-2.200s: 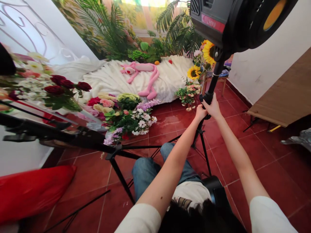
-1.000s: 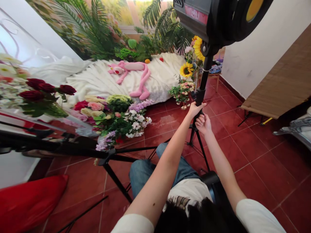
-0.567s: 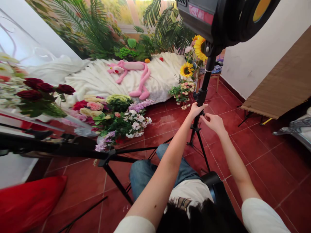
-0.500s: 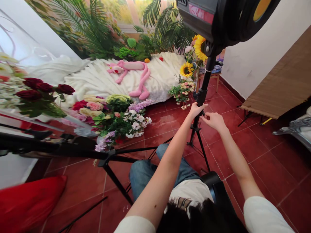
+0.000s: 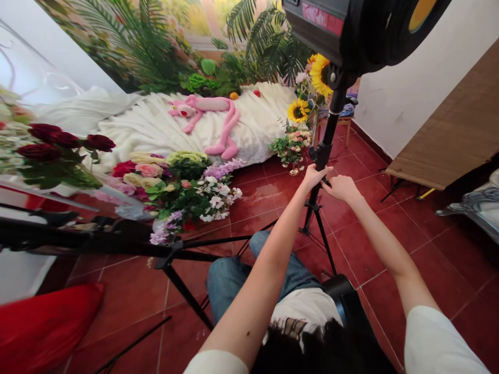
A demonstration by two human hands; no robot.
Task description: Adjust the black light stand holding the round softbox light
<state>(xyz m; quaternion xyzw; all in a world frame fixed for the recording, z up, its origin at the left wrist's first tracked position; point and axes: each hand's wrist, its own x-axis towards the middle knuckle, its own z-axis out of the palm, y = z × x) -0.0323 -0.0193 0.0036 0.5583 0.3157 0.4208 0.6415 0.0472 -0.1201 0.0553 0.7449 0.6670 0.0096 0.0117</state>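
Note:
A black light stand (image 5: 330, 127) rises in front of me and bears a large black studio lamp (image 5: 351, 36) at the top right. My left hand (image 5: 314, 177) is wrapped round the stand's pole, just below its collar. On the pole's right side, slightly lower, my right hand (image 5: 340, 188) has its fingers closed on a small black knob (image 5: 324, 182), partly hidden by the fingers. The stand's legs (image 5: 325, 239) spread on the floor below both hands.
Flower bunches (image 5: 187, 187) and dark red roses (image 5: 42, 140) are at the left, near another black stand (image 5: 167, 259). A pink plush toy (image 5: 212, 105) lies on white cloth (image 5: 136, 124). Sunflowers (image 5: 298, 110) stand behind the pole; a brown board (image 5: 448, 124) leans at the right.
My right hand has closed in on the knob, its fingers now pressed together and its forearm turned. My left hand stays round the pole. The view has shifted slightly.

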